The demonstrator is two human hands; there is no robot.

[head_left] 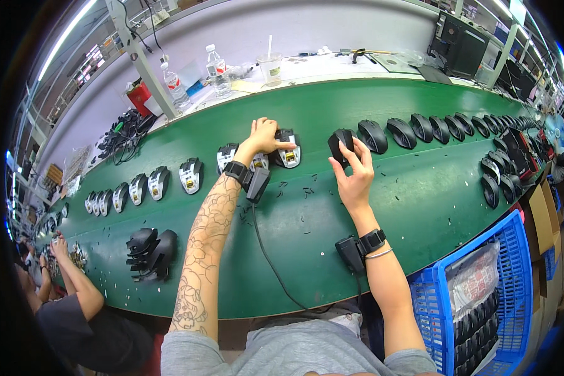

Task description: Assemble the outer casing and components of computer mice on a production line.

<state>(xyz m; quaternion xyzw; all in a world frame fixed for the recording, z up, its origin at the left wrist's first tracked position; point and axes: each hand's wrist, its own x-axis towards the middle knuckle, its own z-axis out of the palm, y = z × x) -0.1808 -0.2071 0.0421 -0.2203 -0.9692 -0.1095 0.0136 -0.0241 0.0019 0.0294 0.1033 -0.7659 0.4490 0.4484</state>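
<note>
My right hand has its thumb and fingers around a black computer mouse on the green bench. To its left, my left hand reaches over half-built mice, fingers apart and thumb stretched across a mouse base with its silver-grey inside showing. Below that hand sits another uncovered mouse, partly hidden by my wrist, and one more mouse base stands just left of it. Each wrist wears a black strap with a small black box; a cable runs down from the left box.
Uncovered mice line the bench leftward; covered black mice run rightward. A pile of black shells lies front left, black scraps mid-bench. A blue crate stands at right. Bottles are behind; another person sits left.
</note>
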